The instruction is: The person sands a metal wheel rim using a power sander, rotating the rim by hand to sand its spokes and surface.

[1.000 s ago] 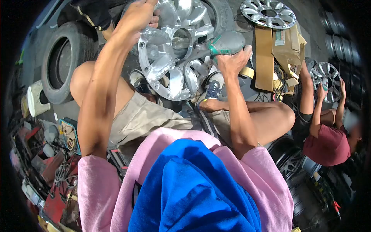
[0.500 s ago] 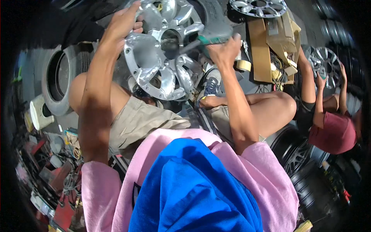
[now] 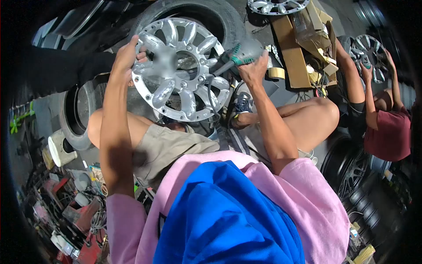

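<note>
Along the edge of one alloy wheel (image 3: 188, 102), my left hand (image 3: 127, 60) curls closed; my right hand (image 3: 255, 70) wraps one power tool (image 3: 241, 53), a gap from one tape roll (image 3: 276, 73).

Shiny silvery metal wheel (image 3: 187, 99), matt black rubber tire (image 3: 231, 26), brown cardboard box (image 3: 292, 55)

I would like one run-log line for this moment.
left hand: gripping wheel edge | right hand: holding green-grey power tool, shaft towards wheel | tape roll: beside cardboard box
</note>
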A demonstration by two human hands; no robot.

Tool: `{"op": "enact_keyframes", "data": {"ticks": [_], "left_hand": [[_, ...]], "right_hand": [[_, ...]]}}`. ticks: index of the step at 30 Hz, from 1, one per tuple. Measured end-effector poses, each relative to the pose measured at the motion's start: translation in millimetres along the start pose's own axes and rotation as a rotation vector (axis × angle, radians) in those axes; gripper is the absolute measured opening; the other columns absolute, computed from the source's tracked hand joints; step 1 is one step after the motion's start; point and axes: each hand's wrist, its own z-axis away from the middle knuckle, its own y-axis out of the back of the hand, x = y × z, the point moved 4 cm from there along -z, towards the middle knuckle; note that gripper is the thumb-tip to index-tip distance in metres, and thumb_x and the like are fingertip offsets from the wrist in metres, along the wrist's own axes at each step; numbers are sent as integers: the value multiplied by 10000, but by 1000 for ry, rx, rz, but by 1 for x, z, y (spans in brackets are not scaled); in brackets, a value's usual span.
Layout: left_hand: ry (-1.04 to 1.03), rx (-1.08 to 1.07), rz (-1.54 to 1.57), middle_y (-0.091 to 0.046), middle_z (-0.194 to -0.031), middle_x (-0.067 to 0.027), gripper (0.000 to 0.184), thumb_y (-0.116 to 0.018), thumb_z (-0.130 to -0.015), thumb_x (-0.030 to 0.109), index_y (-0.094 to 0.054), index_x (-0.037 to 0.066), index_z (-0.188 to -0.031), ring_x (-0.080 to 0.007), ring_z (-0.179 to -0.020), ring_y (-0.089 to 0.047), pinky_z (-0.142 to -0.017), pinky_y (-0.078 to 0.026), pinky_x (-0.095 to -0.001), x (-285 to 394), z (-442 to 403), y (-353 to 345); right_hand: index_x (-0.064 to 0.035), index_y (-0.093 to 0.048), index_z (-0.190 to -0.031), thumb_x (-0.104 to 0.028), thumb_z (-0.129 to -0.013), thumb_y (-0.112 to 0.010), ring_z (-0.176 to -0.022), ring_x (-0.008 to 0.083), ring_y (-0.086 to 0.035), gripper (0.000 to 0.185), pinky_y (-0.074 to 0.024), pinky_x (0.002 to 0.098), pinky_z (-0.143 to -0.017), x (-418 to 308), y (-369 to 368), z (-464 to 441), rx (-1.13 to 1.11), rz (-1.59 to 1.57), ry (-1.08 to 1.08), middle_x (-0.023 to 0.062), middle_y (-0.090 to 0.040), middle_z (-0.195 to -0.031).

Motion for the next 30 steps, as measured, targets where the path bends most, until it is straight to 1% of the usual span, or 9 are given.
{"op": "enact_keyframes", "data": {"ticks": [3, 5, 13, 17, 21, 23, 27, 29, 30], "left_hand": [[-23, 16, 3, -541, -786, -17, 311, -572, -1080, 338, -598, 32, -1037, -63, -571, -433, -469, -377, -226, 0, 2, -4], [-67, -22, -69, -545, -791, -16, 320, -562, -1084, 338, -605, 22, -1052, -63, -573, -429, -472, -382, -229, 3, 0, -6], [-167, -122, -146, -537, -829, 7, 327, -564, -1081, 375, -598, 53, -1127, -48, -605, -414, -502, -371, -208, 7, 13, -20], [-260, -141, -240, -542, -846, 0, 350, -566, -1075, 394, -589, 55, -1160, -37, -576, -393, -505, -357, -209, 8, 22, -31], [-374, -180, -327, -550, -839, -19, 396, -572, -1066, 418, -580, 34, -1160, -26, -568, -400, -523, -356, -212, 14, 36, -47], [-389, -144, -326, -552, -823, -21, 406, -574, -1063, 429, -581, 29, -1134, -30, -570, -414, -531, -364, -215, 16, 47, -54], [-389, -127, -349, -552, -807, -17, 405, -565, -1067, 431, -587, 28, -1104, -38, -574, -428, -546, -387, -222, 17, 52, -57], [-378, -115, -351, -551, -803, -16, 406, -562, -1068, 433, -588, 29, -1094, -39, -576, -430, -552, -395, -225, 16, 52, -56], [-376, -101, -357, -551, -803, -14, 414, -562, -1067, 441, -590, 28, -1090, -41, -579, -434, -556, -401, -226, 16, 51, -55]], "right_hand": [[-62, -726, -1034, -451, -663, -895, -1021, 390, -552, 564, -453, 488, -858, 8, -4, 2, 25, 93, 38, 169, -585, -1030], [-89, -736, -1041, -418, -645, -872, -1065, 370, -526, 533, -427, 470, -872, 5, -9, 0, -46, -47, 128, 148, -560, -1059], [-95, -704, -1121, -392, -598, -880, -1087, 379, -519, 627, -424, 490, -875, -15, -17, -12, -263, 41, 454, 165, -539, -1195], [-53, -718, -1047, -409, -577, -892, -1045, 389, -535, 615, -439, 481, -867, 0, -8, -13, -257, 20, 425, 173, -559, -1106], [-49, -727, -1001, -444, -617, -889, -991, 388, -538, 574, -435, 483, -827, 12, -10, -5, -107, 61, 375, 173, -543, -1024], [-56, -730, -1003, -446, -620, -887, -983, 387, -536, 569, -428, 481, -806, -5, -7, -5, -46, 69, 273, 172, -540, -1025], [-62, -733, -1007, -441, -611, -890, -982, 389, -537, 570, -426, 480, -802, -21, -10, -6, -78, 66, 245, 170, -541, -1029], [-82, -770, -961, -482, -695, -870, -1041, 370, -546, 491, -443, 480, -903, -36, -1, -5, -121, 148, 213, 152, -654, -994], [-82, -770, -961, -482, -695, -870, -1041, 370, -546, 491, -443, 480, -903, -34, 1, -4, -122, 148, 216, 152, -654, -994]]}}
